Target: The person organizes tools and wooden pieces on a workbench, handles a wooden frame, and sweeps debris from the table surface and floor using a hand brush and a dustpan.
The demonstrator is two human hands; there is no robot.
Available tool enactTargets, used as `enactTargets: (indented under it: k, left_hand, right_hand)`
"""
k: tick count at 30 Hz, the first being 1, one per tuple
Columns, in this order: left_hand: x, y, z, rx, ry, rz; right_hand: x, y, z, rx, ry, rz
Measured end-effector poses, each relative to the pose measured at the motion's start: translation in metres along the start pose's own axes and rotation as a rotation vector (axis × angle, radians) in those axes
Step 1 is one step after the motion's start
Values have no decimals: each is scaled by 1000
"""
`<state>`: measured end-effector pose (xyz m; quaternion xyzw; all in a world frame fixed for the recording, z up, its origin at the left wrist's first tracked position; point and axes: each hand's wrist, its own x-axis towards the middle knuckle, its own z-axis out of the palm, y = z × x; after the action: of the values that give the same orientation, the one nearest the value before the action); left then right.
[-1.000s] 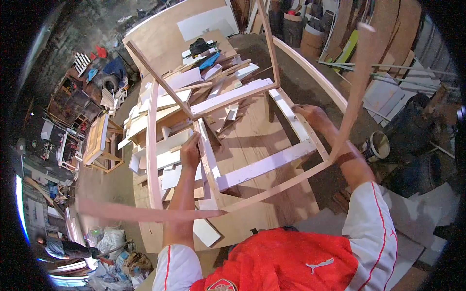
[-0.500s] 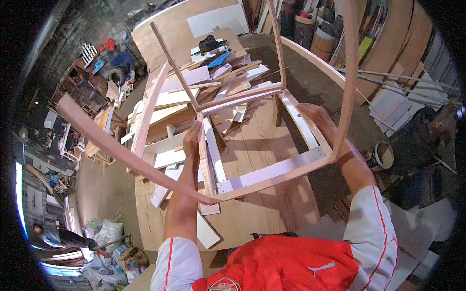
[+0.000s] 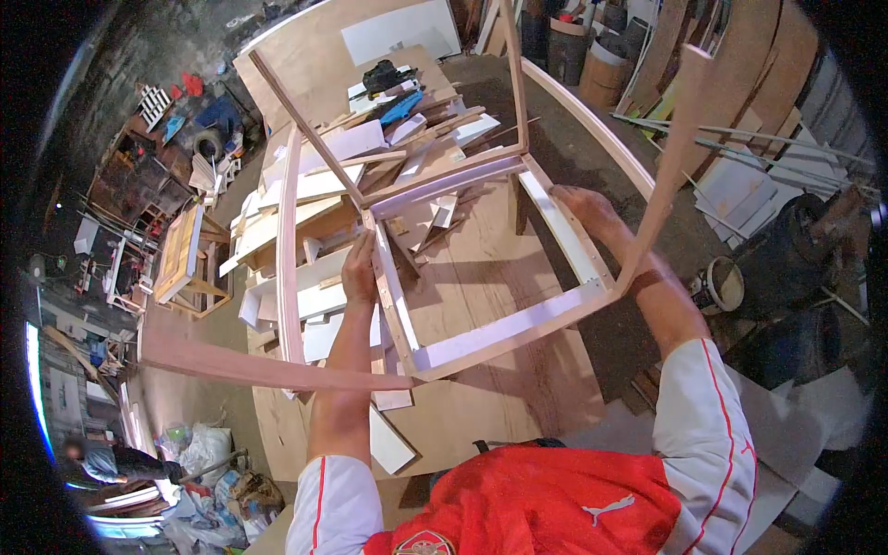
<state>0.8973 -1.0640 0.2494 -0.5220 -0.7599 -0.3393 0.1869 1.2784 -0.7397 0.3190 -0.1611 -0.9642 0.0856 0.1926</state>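
A bare wooden chair frame [image 3: 509, 328], a rectangle of rails with long legs and curved side pieces, is held up in front of me above a plywood-topped table [image 3: 481, 416]. My left hand [image 3: 359, 268] is closed around its left rail, with the thumb side toward the inside. On the opposite rail, my right hand [image 3: 592, 215] grips from the outer side. The far legs rise toward the top of the view, while one near leg [image 3: 268, 361] stretches left across my left forearm. White strips line the inner faces of the rails.
Offcuts and white boards [image 3: 319, 199] are heaped on the table's left and far parts. A blue tool [image 3: 401, 106] lies among them. A bucket [image 3: 720, 285] stands at right, near leaning panels. Another person [image 3: 102, 461] is at lower left, by filled bags [image 3: 208, 449].
The chair frame has tilted: its near-left leg swung downward and the near-right leg's end came into view. Both hands kept their hold and shifted slightly left and up in the view.
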Motion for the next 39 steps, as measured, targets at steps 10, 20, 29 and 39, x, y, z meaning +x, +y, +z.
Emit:
enactTargets:
  k: [10,20,29,39]
  left_hand:
    - [-12,14,-10,-169,38,-16]
    - [-84,116,-62,-1247,217,-931]
    - [-101,113,-52,-1167,12,-870]
    - [-98,121,-43,-1224,77,-779]
  right_hand:
    - [-13,-19,-12,72,-84,272]
    - [-102,0,25,809,466,570]
    - [-145,-96,31,1105,763,725]
    - [-147,-78,48,1192,749,752]
